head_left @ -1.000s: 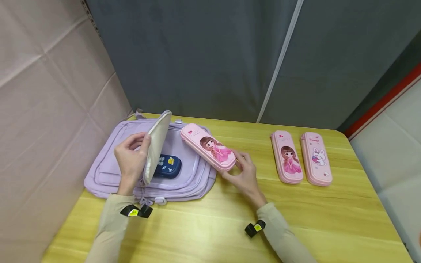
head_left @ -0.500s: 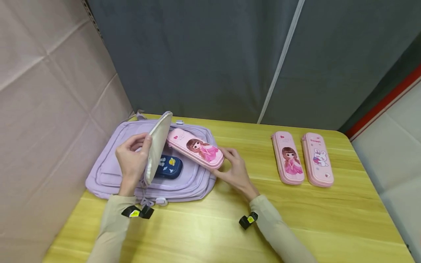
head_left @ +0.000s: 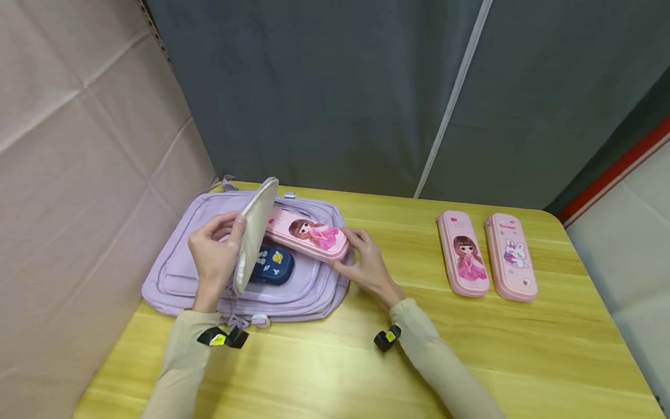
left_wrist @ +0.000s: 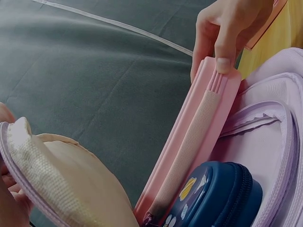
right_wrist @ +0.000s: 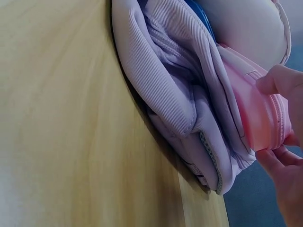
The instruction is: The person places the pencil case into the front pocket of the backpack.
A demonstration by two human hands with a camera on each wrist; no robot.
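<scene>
Currently, the right hand [head_left: 369,265] pinches one pink girl-print pencil case [head_left: 310,234] left of frame centre, the left hand [head_left: 213,250] the raised backpack flap [head_left: 255,237]; dipping its tip might snag the navy planet-print case [head_left: 274,266].

Left fingers [head_left: 222,220] pinch while right fingers [head_left: 361,238] grip.

A lilac backpack [head_left: 180,270] lies flat on the counter [head_left: 324,366], its front pocket open. The pocket's flap [head_left: 256,230], cream inside, stands raised, its edge pinched by the left hand [head_left: 214,250]. The right hand [head_left: 369,265] grips one end of a pink pencil case [head_left: 314,234] printed with a long-haired girl in a pink dress; its far end is hidden behind the flap. A navy case [head_left: 275,267] with a yellow planet lies in the pocket, just beside it.
</scene>
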